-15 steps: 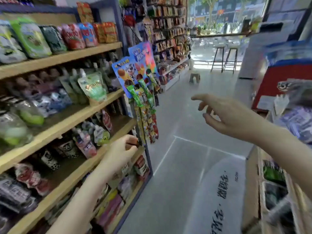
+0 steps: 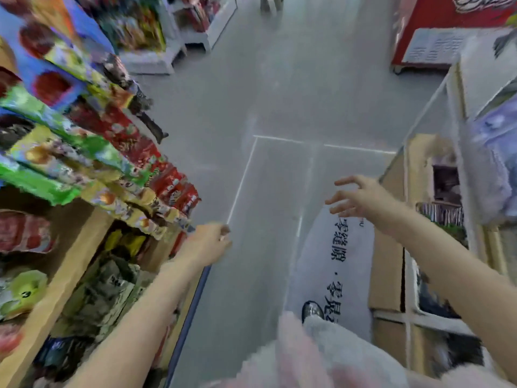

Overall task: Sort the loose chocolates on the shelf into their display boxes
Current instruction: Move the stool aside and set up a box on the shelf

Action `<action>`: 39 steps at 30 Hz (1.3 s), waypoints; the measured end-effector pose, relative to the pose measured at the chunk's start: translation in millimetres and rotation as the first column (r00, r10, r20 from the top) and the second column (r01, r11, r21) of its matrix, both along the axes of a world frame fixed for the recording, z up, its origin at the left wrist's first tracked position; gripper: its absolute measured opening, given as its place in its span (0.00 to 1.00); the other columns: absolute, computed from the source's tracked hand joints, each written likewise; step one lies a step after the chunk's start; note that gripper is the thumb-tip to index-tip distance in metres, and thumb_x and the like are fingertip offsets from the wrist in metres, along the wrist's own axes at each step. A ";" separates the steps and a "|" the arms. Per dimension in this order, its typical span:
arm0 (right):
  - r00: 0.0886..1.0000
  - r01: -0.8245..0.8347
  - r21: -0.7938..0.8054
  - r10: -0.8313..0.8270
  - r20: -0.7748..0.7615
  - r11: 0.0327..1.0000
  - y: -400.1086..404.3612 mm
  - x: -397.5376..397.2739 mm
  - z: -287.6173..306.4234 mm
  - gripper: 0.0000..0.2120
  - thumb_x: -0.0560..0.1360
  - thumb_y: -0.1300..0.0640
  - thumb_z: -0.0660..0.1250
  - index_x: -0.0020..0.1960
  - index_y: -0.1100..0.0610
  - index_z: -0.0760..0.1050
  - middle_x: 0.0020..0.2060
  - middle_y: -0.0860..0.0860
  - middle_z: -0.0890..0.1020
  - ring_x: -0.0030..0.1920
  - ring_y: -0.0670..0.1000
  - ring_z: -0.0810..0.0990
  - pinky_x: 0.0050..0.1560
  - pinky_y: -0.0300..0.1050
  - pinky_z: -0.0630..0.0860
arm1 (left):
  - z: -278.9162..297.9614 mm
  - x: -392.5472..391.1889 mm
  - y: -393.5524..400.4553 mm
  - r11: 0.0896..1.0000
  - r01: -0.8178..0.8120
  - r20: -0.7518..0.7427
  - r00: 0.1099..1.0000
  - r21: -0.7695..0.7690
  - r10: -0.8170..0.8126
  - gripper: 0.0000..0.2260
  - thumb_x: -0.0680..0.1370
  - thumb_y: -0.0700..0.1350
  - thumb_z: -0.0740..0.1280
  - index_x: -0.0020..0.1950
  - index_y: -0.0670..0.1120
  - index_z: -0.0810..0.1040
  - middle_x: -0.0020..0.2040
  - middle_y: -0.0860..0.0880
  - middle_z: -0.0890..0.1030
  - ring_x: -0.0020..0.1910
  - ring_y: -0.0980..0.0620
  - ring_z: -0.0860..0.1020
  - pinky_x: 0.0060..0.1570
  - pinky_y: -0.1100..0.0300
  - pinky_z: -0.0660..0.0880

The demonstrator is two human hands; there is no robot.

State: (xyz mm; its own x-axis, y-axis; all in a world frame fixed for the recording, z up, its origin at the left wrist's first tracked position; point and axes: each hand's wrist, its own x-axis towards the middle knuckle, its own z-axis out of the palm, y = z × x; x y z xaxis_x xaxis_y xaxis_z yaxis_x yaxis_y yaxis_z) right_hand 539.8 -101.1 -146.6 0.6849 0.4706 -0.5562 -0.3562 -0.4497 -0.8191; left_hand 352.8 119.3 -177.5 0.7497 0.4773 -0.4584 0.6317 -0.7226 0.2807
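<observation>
The wooden shelf unit (image 2: 64,278) along the left edge held blurred snack packets: red bags (image 2: 23,232) on an upper tier, a green-and-white pouch (image 2: 23,292) below, and dark grey packets (image 2: 103,292) nearer the aisle. Strips of green, yellow and red packets (image 2: 117,152) hung past the shelf's end, their printing smeared beyond reading. No loose chocolates or display boxes could be made out with certainty anywhere on the shelves.

The left hand (image 2: 208,243) hung at the shelf's aisle-side corner with fingers curled in; something small seemed pinched at the fingertips, but blur left that uncertain. The right hand (image 2: 361,198) was out over the aisle, fingers spread apart and bent, holding nothing.

A white floor mat (image 2: 335,264) carried black Chinese characters, partly hidden by pale clothing (image 2: 321,357) at the bottom edge. Cardboard boxes (image 2: 387,261) stood at the right, beside a white wire rack (image 2: 464,169) whose contents were unclear. A red cabinet (image 2: 447,29) was cut off at the top right corner.
</observation>
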 end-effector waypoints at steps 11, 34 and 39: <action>0.996 -0.009 0.036 0.006 0.088 0.999 196.9 312.3 -7.8 0.14 0.76 0.66 0.59 0.60 0.58 0.65 0.42 0.58 0.80 0.34 0.53 0.79 0.39 0.43 0.76 | -39.3 309.1 197.0 0.990 -0.081 0.040 0.996 -0.116 0.086 0.14 0.76 0.41 0.63 0.60 0.39 0.75 0.59 0.39 0.78 0.57 0.43 0.77 0.59 0.53 0.71; 0.926 -0.144 -0.042 0.149 0.346 0.989 695.0 1107.6 42.8 0.15 0.75 0.65 0.60 0.61 0.58 0.67 0.46 0.58 0.81 0.37 0.52 0.79 0.42 0.41 0.74 | 25.2 1089.2 708.4 0.977 -0.191 0.157 0.966 -0.093 0.204 0.11 0.76 0.40 0.62 0.57 0.40 0.78 0.55 0.42 0.81 0.55 0.45 0.78 0.54 0.59 0.70; 0.802 -0.308 -0.198 0.365 0.473 0.931 832.4 1259.8 18.7 0.16 0.76 0.62 0.61 0.63 0.56 0.66 0.49 0.54 0.81 0.37 0.46 0.79 0.43 0.41 0.74 | 3.5 1245.1 845.7 0.981 -0.160 0.151 0.973 -0.108 0.175 0.11 0.77 0.40 0.61 0.57 0.41 0.77 0.56 0.44 0.80 0.55 0.47 0.77 0.52 0.61 0.70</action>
